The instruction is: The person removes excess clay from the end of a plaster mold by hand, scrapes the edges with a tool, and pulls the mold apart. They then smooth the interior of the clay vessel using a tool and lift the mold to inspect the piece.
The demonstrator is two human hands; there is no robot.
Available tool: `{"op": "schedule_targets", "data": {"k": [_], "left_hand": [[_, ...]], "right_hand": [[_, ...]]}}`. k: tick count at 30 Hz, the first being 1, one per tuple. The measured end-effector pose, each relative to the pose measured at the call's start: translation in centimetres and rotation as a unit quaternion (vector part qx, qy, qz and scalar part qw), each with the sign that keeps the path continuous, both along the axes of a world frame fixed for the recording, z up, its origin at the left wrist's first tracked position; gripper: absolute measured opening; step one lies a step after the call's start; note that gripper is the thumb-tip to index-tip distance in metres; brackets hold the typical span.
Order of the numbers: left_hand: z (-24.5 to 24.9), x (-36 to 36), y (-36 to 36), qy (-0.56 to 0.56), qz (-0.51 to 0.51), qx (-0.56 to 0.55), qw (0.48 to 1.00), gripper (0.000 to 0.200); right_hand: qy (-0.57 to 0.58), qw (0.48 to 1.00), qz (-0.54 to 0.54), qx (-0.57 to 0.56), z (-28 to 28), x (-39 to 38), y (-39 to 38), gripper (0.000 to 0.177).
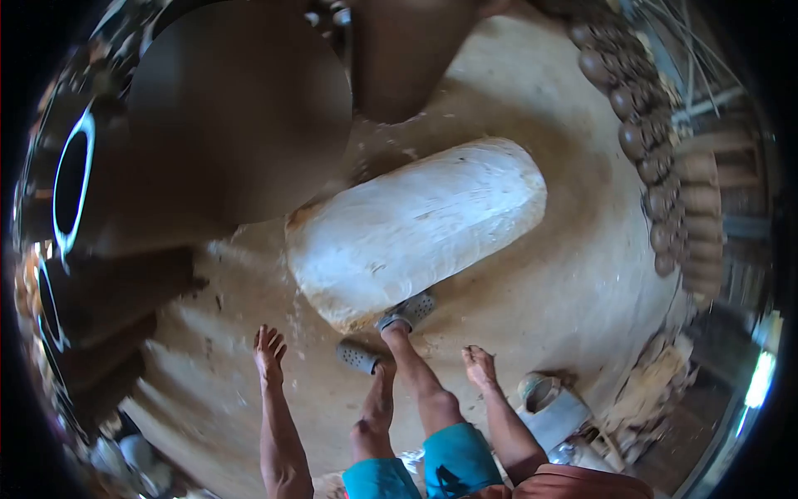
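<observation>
My left hand (268, 353) is held out over the floor to the left of my legs, fingers apart and nothing in it. To the right of my knees, my right hand (479, 364) hangs with loosely bent fingers, and no object shows in it. Neither hand touches anything. In front of my feet lies a long whitish block (424, 216) with rounded edges; its material is hard to tell. My grey clogs (407, 311) are at its near edge.
Brown round pots (632, 141) are lined up along the right side. A container (540, 391) stands near my right arm, beside a crumpled tan sheet (657, 382). A big dark blurred shape (241, 116) and a brown rounded form (407, 58) fill the upper left and top.
</observation>
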State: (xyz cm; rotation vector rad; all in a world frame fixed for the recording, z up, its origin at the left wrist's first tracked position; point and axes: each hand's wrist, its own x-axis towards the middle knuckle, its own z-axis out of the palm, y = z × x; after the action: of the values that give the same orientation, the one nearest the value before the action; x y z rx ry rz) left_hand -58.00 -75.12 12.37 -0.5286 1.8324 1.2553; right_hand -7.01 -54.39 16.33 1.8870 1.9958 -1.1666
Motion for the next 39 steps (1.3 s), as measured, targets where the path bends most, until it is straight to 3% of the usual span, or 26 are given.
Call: {"op": "schedule_targets", "data": {"k": [2, 5, 7, 11, 12, 14, 15, 17, 19, 21, 22, 24, 25, 27, 30, 33, 39], "left_hand": [[-1.4, -1.8, 3.2, 0.004, -0.037, 0.0, 0.999, 0.071], [-3.9, -4.7, 7.4, 0.047, -0.208, -0.013, 0.977, 0.076], [-4.9, -6.8, 11.9, 0.071, -0.279, -0.015, 0.957, 0.076], [-7.6, -9.8, 18.8, 0.128, -0.398, -0.068, 0.906, 0.068], [-10.3, -11.8, 19.2, 0.127, -0.412, -0.079, 0.899, 0.068], [-17.0, -16.7, 19.2, 0.281, -0.552, -0.023, 0.785, 0.059], [-18.2, -17.8, 20.3, 0.277, -0.569, -0.03, 0.774, 0.059], [-20.7, -18.0, 23.9, 0.236, -0.531, 0.028, 0.814, 0.057], [-22.5, -17.3, 26.8, 0.189, -0.547, 0.035, 0.815, 0.059], [-22.6, -16.5, 28.6, 0.117, -0.538, 0.045, 0.834, 0.063], [-22.8, -16.6, 29.4, 0.082, -0.534, 0.049, 0.84, 0.065], [-24.0, -18.3, 29.8, 0.048, -0.539, 0.045, 0.839, 0.067], [-25.4, -19.4, 29.8, 0.002, -0.518, 0.035, 0.855, 0.069], [-26.9, -20.0, 30.3, -0.048, -0.501, 0.022, 0.864, 0.07], [-25.4, -18.6, 31.6, -0.07, -0.519, 0.002, 0.852, 0.073], [-24.4, -17.8, 32.3, -0.132, -0.471, -0.008, 0.872, 0.075], [-26.7, -19.3, 30.3, -0.129, -0.469, 0.018, 0.874, 0.076]], "right_hand": [[0.021, 0.997, -0.071, -0.005, -2.1, -2.5, -1.0, 0.033], [0.079, 0.975, -0.209, 0.006, -7.4, -7.1, -3.9, 0.038], [0.172, 0.896, -0.386, -0.135, -14.6, -8.5, -7.9, 0.049], [0.142, 0.781, -0.564, -0.229, -17.2, -14.9, -12.6, 0.062], [0.136, 0.762, -0.589, -0.233, -17.9, -16.2, -13.2, 0.066], [0.138, 0.719, -0.636, -0.246, -19.7, -19.5, -13.9, 0.073], [0.141, 0.7, -0.654, -0.249, -20.1, -20.9, -14.0, 0.077], [0.159, 0.664, -0.683, -0.259, -21.7, -23.7, -14.3, 0.084], [0.16, 0.632, -0.709, -0.271, -23.6, -25.3, -15.6, 0.087], [0.277, 0.549, -0.735, -0.286, -26.1, -27.0, -17.0, 0.085], [0.272, 0.534, -0.746, -0.291, -26.6, -28.6, -17.1, 0.085], [0.402, 0.45, -0.787, -0.129, -27.1, -31.3, -16.4, 0.086], [0.389, 0.428, -0.804, -0.137, -25.2, -31.4, -14.4, 0.08], [0.389, 0.419, -0.81, -0.131, -24.3, -31.6, -14.1, 0.077], [0.39, 0.43, -0.808, -0.102, -24.5, -32.3, -15.0, 0.076], [0.397, 0.423, -0.812, -0.065, -24.5, -33.0, -15.3, 0.075], [0.34, 0.533, -0.775, 0.019, -25.5, -32.5, -15.2, 0.062]]}}
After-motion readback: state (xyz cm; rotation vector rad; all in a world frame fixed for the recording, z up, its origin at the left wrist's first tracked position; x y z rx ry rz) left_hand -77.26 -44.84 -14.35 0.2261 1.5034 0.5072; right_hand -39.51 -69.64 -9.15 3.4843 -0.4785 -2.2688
